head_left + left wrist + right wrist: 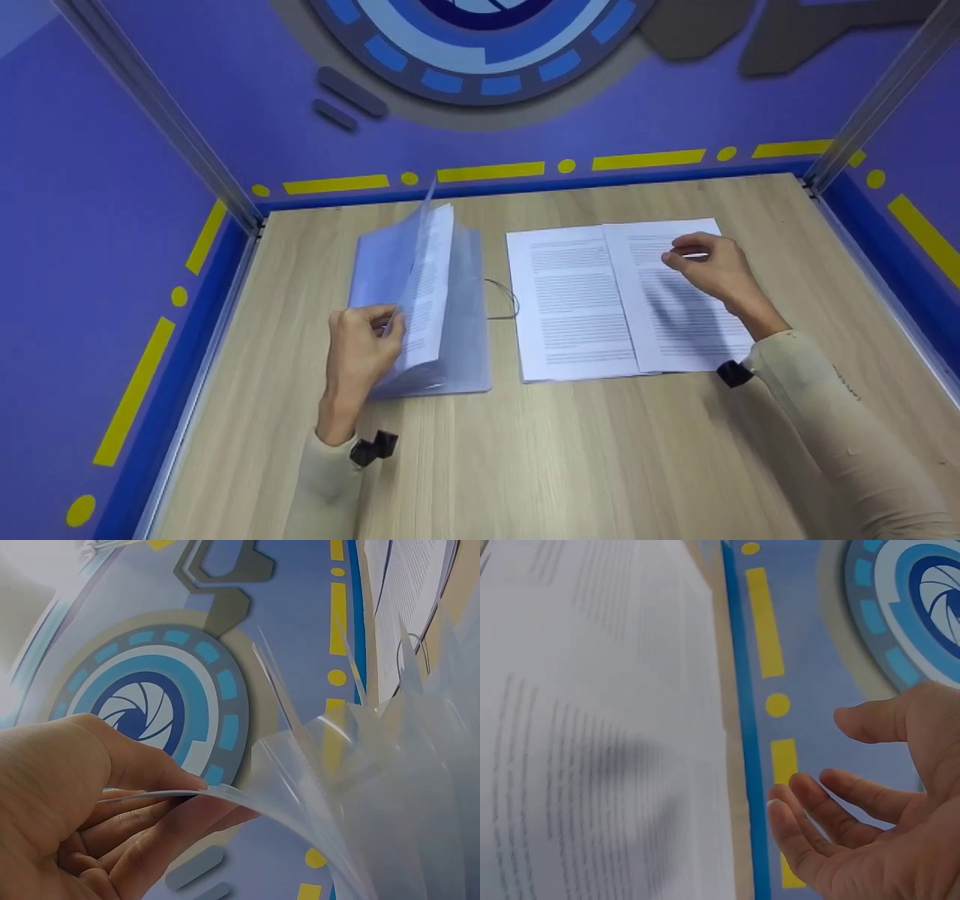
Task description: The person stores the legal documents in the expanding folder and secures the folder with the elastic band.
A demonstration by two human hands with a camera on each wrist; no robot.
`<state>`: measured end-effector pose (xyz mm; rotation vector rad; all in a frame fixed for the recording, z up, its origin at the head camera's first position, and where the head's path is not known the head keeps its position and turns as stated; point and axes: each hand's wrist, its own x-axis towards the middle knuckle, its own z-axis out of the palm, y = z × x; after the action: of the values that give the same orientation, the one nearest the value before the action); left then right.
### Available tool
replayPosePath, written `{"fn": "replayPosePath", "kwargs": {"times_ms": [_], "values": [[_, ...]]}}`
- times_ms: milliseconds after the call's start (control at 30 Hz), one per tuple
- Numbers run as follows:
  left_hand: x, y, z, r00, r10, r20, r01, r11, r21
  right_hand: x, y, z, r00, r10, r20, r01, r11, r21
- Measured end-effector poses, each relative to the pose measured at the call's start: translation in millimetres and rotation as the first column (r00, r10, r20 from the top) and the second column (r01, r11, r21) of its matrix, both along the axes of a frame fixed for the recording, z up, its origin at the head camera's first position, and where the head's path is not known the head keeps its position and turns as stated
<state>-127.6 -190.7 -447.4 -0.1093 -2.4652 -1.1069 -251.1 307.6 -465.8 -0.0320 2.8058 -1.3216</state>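
Note:
On the left of the table lies a clear plastic folder (466, 330) with several transparent sleeves, opened like a book. My left hand (361, 345) pinches the edge of a raised sleeve between thumb and fingers; a printed page (429, 300) stands up with it. In the left wrist view the pinched plastic sleeve (255, 804) bends away towards other upright sleeves (405, 787). My right hand (712, 266) hovers above the right printed sheet (686, 330), fingers loosely bent, holding nothing. Another printed sheet (574, 300) lies partly under that one.
A thin cord loop (510, 298) sticks out between the folder and the sheets. Blue printed walls (480, 142) enclose the wooden table (525, 465) at the back and sides, with metal posts (161, 112) at the corners.

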Motion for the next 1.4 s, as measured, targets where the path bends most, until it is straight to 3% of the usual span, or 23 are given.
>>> {"fn": "replayPosePath", "kwargs": {"times_ms": [567, 967, 1400], "values": [[-0.5, -1.4, 1.6, 1.0, 0.008, 0.014, -0.008, 1.0, 0.002, -6.0, 48.9, -40.9, 0.996, -0.083, -0.045, 0.088, 0.988, 0.127], [-0.7, -1.0, 2.2, 1.0, 0.002, 0.03, -0.003, 1.0, 0.011, -2.5, 77.4, -52.8, 0.985, -0.17, 0.003, 0.167, 0.969, 0.181], [0.0, -0.5, 1.6, 1.0, -0.001, 0.007, 0.001, 1.0, 0.02, 7.9, 88.8, -61.8, 0.984, -0.176, -0.012, 0.174, 0.959, 0.224]]}}
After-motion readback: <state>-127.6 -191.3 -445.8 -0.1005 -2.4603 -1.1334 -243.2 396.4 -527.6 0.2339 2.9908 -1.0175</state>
